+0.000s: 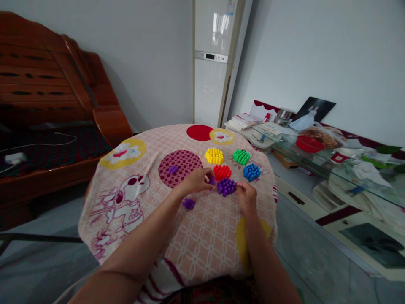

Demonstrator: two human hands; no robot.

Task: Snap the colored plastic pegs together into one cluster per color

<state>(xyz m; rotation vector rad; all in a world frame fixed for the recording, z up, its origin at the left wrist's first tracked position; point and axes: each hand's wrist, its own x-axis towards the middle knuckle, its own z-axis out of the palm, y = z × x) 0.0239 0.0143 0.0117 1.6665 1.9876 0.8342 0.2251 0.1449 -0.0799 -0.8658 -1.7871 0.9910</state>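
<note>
A bunch of small purple pegs with rounded ends lies between my two hands on the round table. My left hand curls its thumb and fingers round a small purple plastic piece, just left of the bunch. At the bunch's right edge, my right hand has its fingertips pinched together; whatever they hold is hidden. Just behind lie similar bunches in red, yellow, green and blue. Loose purple pieces sit left of my left hand and beneath its wrist.
A patterned cloth covers the table. To the right stands a glass-topped cabinet with papers, a red bowl and bags. A wooden bench is at the left, and a tall white appliance stands behind.
</note>
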